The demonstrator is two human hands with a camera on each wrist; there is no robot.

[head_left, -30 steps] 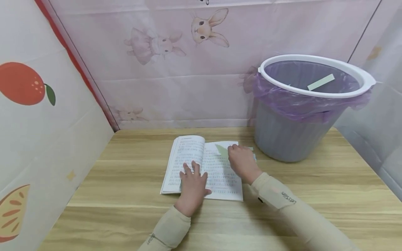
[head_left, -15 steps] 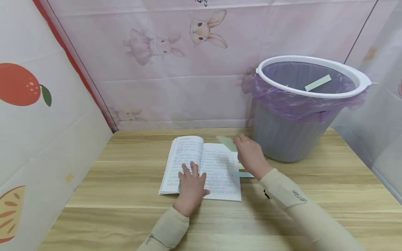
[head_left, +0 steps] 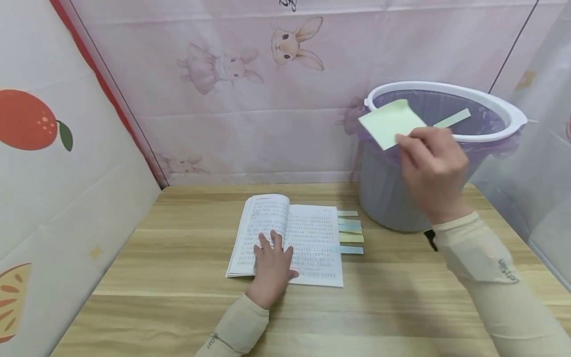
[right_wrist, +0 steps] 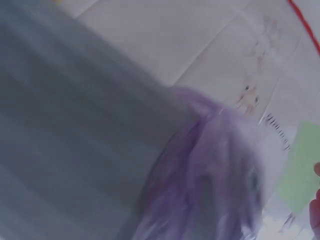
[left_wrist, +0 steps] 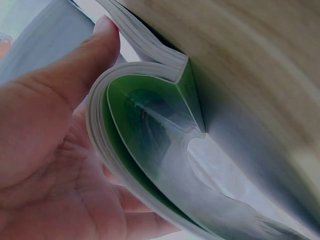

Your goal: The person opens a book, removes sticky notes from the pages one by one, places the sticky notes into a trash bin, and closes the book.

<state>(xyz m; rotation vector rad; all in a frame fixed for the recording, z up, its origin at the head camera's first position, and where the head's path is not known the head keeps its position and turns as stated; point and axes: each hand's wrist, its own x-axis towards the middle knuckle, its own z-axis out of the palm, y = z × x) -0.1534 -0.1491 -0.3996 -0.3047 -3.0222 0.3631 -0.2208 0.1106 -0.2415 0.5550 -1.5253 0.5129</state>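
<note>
An open book [head_left: 312, 248] lies on the wooden table, printed text on both pages. My left hand [head_left: 272, 270] rests across its middle with fingers spread and straight; in the left wrist view the palm and thumb lie along the curved pages [left_wrist: 100, 130], and the green inner cover shows. Up in the air, my right hand [head_left: 434, 171] pinches a pale green sticky note [head_left: 390, 124] by its corner, in front of the bin's near rim. The right wrist view shows the note [right_wrist: 300, 167] at its right edge, with only fingertips visible.
A grey bin [head_left: 388, 188] with a white rim and purple liner [head_left: 499, 146] stands at the back right. A pale green paper strip [head_left: 452, 118] shows inside it. Several coloured tabs [head_left: 351, 238] stick out from the book's right edge. A patterned cloth wall [head_left: 250, 134] rises behind the table.
My right hand has lifted the green sticky note off the right page and carried it up and right to the bin. The tabs now show fully. My left hand has stayed on the book.
</note>
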